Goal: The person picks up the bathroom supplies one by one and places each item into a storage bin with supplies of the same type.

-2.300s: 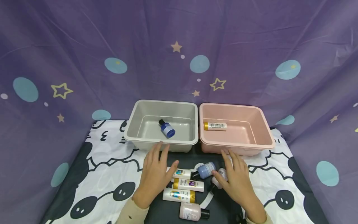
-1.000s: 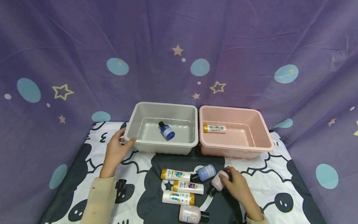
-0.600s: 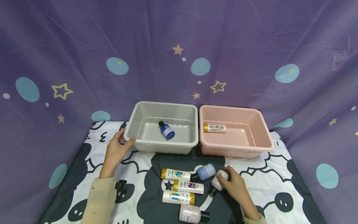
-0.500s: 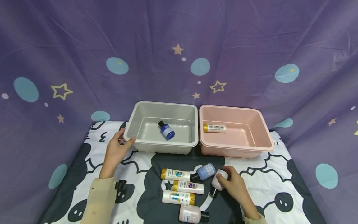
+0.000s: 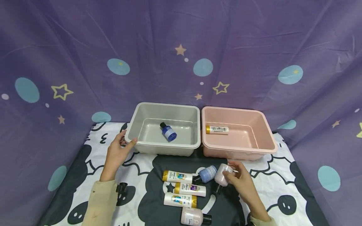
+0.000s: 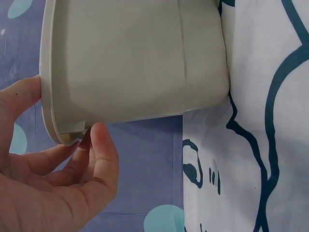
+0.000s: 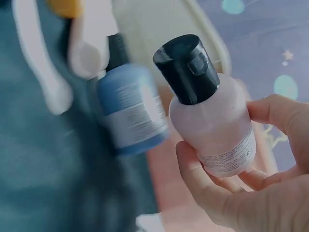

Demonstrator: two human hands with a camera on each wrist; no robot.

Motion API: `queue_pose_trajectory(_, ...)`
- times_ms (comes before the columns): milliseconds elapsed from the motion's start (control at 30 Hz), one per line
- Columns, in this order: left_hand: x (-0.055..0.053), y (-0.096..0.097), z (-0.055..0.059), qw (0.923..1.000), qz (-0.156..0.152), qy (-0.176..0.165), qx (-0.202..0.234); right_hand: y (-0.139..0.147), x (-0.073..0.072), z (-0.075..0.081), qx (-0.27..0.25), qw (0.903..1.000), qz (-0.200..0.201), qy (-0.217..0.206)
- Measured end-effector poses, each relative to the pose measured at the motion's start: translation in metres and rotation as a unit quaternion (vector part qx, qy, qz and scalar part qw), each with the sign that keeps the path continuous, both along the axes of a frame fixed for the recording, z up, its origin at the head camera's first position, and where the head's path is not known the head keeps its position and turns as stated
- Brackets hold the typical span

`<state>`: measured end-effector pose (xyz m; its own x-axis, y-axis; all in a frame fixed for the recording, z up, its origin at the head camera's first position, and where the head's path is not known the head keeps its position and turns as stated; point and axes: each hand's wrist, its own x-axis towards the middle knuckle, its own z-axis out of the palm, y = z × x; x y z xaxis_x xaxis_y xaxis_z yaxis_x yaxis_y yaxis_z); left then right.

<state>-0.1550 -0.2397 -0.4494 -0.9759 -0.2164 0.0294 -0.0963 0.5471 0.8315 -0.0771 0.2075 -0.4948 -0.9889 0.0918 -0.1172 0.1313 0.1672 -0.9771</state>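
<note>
My right hand (image 5: 242,179) grips a small pale pink bottle (image 5: 222,174) by its body, black cap tilted down toward me. In the right wrist view the fingers wrap the lower half of this bottle (image 7: 215,121), leaving the cap bare. A light blue bottle (image 5: 208,173) with a black cap lies just left of it. At the near left corner of the grey plastic bin (image 5: 162,147), my left hand (image 5: 116,154) holds the rim, thumb on top and fingers curled beneath, as the left wrist view shows. Inside that bin lies a dark blue bottle (image 5: 169,132).
A pink bin (image 5: 240,150) stands right of the grey one, with a yellow-capped white tube (image 5: 217,129) inside. Nearer me lie white tubes with yellow caps (image 5: 192,189) and another pale pink bottle (image 5: 192,216). A purple curtain (image 5: 181,28) hangs behind the bins.
My left hand has gone from above the tubes to the grey bin's corner. My right hand has taken hold of the pale pink bottle and moved it slightly up toward the bins.
</note>
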Motion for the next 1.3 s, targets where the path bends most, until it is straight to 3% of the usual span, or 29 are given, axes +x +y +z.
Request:
queue_pose_trajectory(200,0.0,0.0,0.002,1.0,0.0,-0.002,0.002,-0.005,-0.009,0.033,0.016,0.9983,0.039,0.04)
queue_pose_trajectory(367,0.002,-0.001,0.003,1.0,0.0,-0.008,-0.005,-0.01,-0.026,0.066,0.034,0.9917,0.071,0.102)
queue_pose_trajectory(533,0.002,-0.001,0.002,1.0,0.002,-0.004,-0.001,-0.018,-0.059,0.101,0.02,0.986,0.078,0.146)
queue_pose_trajectory(800,0.0,0.0,-0.001,0.9999,-0.001,-0.005,0.013,-0.053,-0.127,0.14,-0.032,0.9863,0.095,0.131)
queue_pose_trajectory(1000,0.001,-0.001,-0.004,0.9997,-0.004,-0.001,0.023,-0.094,-0.174,0.143,-0.068,0.9848,0.119,0.106)
queue_pose_trajectory(1300,0.001,0.001,-0.003,0.9997,0.005,-0.006,0.021,-0.132,-0.226,0.119,-0.091,0.9866,0.127,0.045)
